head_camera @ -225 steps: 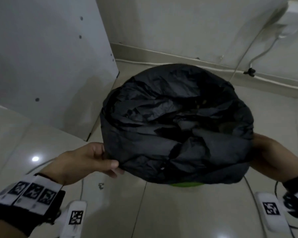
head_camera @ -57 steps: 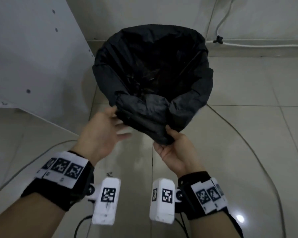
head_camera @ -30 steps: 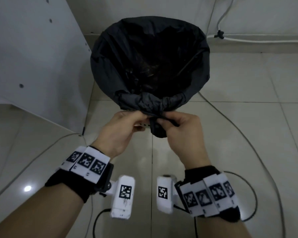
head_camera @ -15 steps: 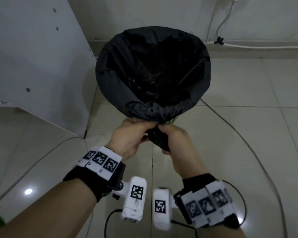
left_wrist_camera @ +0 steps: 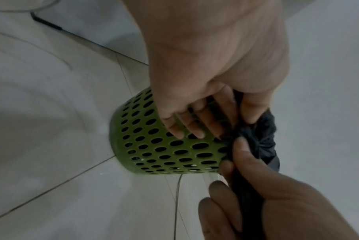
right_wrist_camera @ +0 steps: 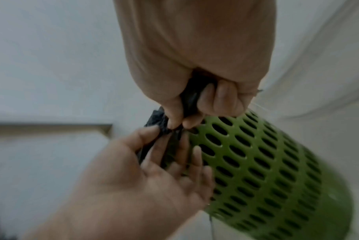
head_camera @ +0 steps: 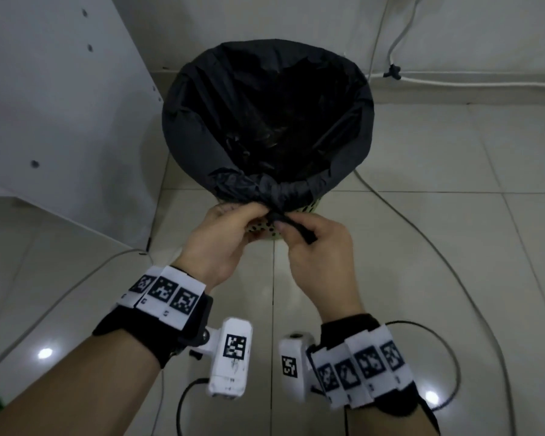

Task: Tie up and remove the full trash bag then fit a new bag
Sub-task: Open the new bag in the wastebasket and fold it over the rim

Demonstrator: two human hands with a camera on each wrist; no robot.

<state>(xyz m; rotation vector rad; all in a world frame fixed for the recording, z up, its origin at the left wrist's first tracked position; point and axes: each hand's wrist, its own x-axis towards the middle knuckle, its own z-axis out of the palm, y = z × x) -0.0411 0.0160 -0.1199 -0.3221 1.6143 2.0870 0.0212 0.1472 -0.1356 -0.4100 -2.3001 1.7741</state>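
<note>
A black trash bag (head_camera: 265, 121) lines a green perforated bin (left_wrist_camera: 164, 149) on the tiled floor, its mouth open and folded over the rim. At the near rim the bag's slack is gathered into a tight bunch (head_camera: 277, 191). My left hand (head_camera: 258, 212) pinches this bunch against the bin, its other fingers (left_wrist_camera: 184, 128) lying on the bin wall. My right hand (head_camera: 293, 228) grips the twisted tail (head_camera: 307, 237) of the slack just right of the left hand. In the right wrist view the black plastic (right_wrist_camera: 190, 97) runs through its curled fingers beside the bin (right_wrist_camera: 267, 170).
A white cabinet panel (head_camera: 60, 105) stands close to the bin's left. A grey cable (head_camera: 422, 240) curves over the floor to the right, and a white cable (head_camera: 485, 84) runs along the back wall. A black lead (head_camera: 447, 357) loops near my right wrist.
Both hands came together at the near rim and bunched the loose bag there. The right hand now holds the slack as a narrower, twisted tail, drawn slightly right.
</note>
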